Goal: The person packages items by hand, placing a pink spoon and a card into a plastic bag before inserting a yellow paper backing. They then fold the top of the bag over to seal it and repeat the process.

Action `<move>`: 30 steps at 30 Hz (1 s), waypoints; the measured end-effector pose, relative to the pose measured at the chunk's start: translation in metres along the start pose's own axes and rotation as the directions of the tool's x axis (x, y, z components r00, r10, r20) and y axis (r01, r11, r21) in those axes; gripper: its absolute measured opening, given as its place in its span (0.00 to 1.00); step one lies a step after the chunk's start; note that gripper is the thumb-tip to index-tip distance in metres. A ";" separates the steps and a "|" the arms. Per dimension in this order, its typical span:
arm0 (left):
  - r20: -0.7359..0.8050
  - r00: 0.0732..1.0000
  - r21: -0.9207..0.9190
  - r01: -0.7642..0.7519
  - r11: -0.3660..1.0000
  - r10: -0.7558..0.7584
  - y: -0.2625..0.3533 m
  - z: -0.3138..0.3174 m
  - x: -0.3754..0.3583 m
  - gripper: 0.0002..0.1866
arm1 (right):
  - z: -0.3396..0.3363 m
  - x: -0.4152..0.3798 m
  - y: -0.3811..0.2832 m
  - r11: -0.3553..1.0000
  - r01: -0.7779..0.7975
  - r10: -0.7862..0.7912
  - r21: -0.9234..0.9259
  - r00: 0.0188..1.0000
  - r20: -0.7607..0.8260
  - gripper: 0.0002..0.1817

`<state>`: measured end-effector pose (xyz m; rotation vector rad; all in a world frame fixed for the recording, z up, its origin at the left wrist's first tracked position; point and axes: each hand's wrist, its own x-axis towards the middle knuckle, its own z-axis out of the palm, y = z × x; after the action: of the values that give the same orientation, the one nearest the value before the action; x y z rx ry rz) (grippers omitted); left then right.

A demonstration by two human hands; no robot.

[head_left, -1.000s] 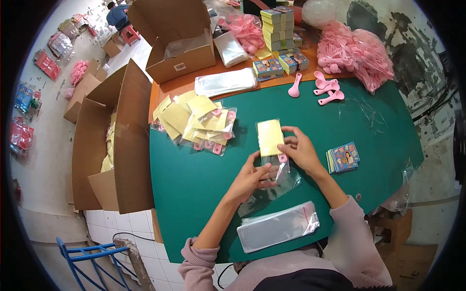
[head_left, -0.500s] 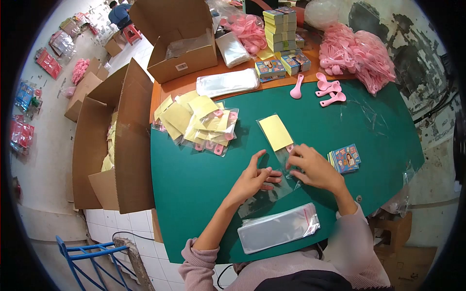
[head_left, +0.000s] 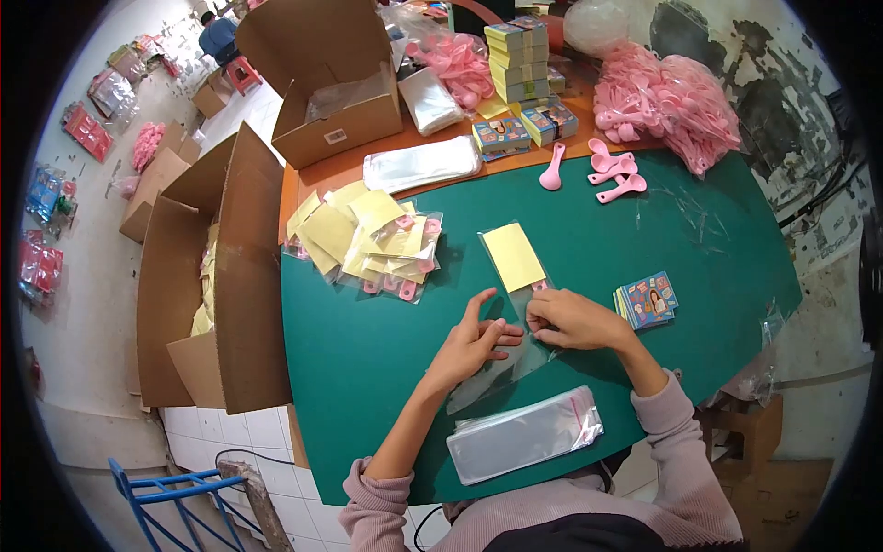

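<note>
A clear plastic bag (head_left: 515, 276) with a yellow card and a pink spoon inside lies on the green table (head_left: 368, 340), in front of me. My left hand (head_left: 474, 340) rests flat on the bag's open lower end, fingers spread. My right hand (head_left: 570, 319) pinches the same flap just below the card. More clear film (head_left: 492, 382) lies under my left wrist.
A stack of empty clear bags (head_left: 524, 432) lies near the table's front edge. Filled bags (head_left: 368, 239) pile at the left, picture cards (head_left: 646, 301) at the right. Pink spoons (head_left: 612, 175), card boxes (head_left: 515, 74) and open cartons (head_left: 221, 267) surround the work area.
The bag with the yellow card has been laid down flat. My right hand slid from the card's side down to the flap beside my left hand.
</note>
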<state>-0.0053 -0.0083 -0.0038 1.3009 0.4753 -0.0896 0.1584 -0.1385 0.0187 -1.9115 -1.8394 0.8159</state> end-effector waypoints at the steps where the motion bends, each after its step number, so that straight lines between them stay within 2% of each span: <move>1: -0.007 1.000 0.026 -0.013 1.000 0.014 0.000 0.000 -0.001 0.26 | -0.001 -0.002 -0.004 0.996 0.014 -0.011 0.086 0.999 -0.034 0.06; 2: -0.010 1.000 0.022 -0.011 1.000 0.012 -0.002 0.002 -0.001 0.26 | -0.002 -0.004 -0.008 0.985 0.027 -0.015 0.173 0.998 -0.068 0.07; 6: -0.072 0.997 -0.083 -0.013 0.996 0.007 -0.001 0.007 0.002 0.29 | 0.003 -0.005 -0.022 0.971 0.111 -0.083 0.211 0.988 -0.134 0.07; 8: -0.095 0.995 -0.101 0.013 0.995 -0.022 -0.002 0.006 0.000 0.30 | 0.012 -0.004 -0.025 0.986 0.142 -0.127 0.091 0.979 -0.158 0.07; 13: -0.181 0.972 -0.029 -0.158 0.987 0.150 -0.011 0.000 0.005 0.37 | 0.018 -0.003 -0.034 0.986 0.165 -0.158 0.030 0.976 -0.152 0.06; 16: -0.222 0.956 0.019 -0.191 0.981 0.190 -0.009 0.005 0.004 0.37 | 0.021 -0.004 -0.028 0.974 0.213 -0.199 0.084 0.969 -0.148 0.06; 18: -0.269 0.945 0.053 -0.180 0.982 0.188 -0.011 0.003 0.005 0.36 | 0.017 -0.007 -0.025 0.944 0.238 -0.234 0.227 0.971 -0.045 0.06; 19: -0.314 0.930 0.088 -0.170 0.981 0.190 -0.011 0.001 0.007 0.35 | 0.010 -0.011 -0.025 0.945 0.239 -0.235 0.226 0.971 -0.044 0.06; 20: -0.314 0.930 0.088 -0.173 0.981 0.192 -0.008 -0.001 0.007 0.35 | 0.000 -0.017 -0.029 0.933 0.209 -0.212 0.292 0.977 -0.023 0.07; 21: -0.239 0.957 -0.016 -0.175 0.984 0.166 -0.005 -0.004 0.005 0.33 | -0.010 -0.025 -0.030 0.916 0.177 -0.190 0.360 0.982 0.000 0.07; 22: -0.161 0.976 -0.121 -0.167 0.978 0.147 -0.001 -0.007 0.003 0.32 | -0.026 -0.033 -0.026 0.902 0.205 -0.206 0.380 0.978 -0.040 0.07; 23: -0.102 0.990 -0.178 -0.114 0.977 0.097 0.002 -0.009 0.001 0.24 | -0.044 -0.044 -0.014 0.887 0.233 -0.219 0.399 0.972 -0.081 0.06; 24: -0.099 0.990 -0.177 -0.113 0.978 0.097 0.001 -0.009 0.000 0.24 | -0.058 -0.057 0.004 0.832 0.259 -0.197 0.491 0.964 -0.176 0.06; 26: -0.085 0.989 -0.161 -0.132 0.978 0.119 -0.002 -0.010 0.003 0.15 | -0.089 -0.083 0.046 0.712 0.322 -0.119 0.625 0.931 -0.344 0.06; 27: -0.078 0.989 -0.159 -0.135 0.978 0.124 -0.003 -0.011 0.005 0.15 | -0.104 -0.093 0.071 0.651 0.357 -0.071 0.671 0.908 -0.414 0.06; 28: -0.056 0.992 -0.178 -0.123 0.976 0.115 -0.006 -0.013 0.006 0.12 | -0.120 -0.105 0.106 0.816 0.064 0.221 0.575 0.884 -0.412 0.08; 29: -0.040 0.993 -0.195 -0.113 0.974 0.108 -0.006 -0.013 0.006 0.10 | -0.130 -0.111 0.129 0.847 -0.262 0.478 0.462 0.755 -0.448 0.10; 30: -0.045 0.992 -0.193 -0.125 0.973 0.119 -0.004 -0.012 0.006 0.10 | -0.129 -0.107 0.127 0.853 -0.255 0.468 0.455 0.758 -0.454 0.10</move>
<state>-0.0048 0.0032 -0.0120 1.1364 0.4201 0.0798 0.3398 -0.2381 0.0547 -2.0012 -0.8999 0.5711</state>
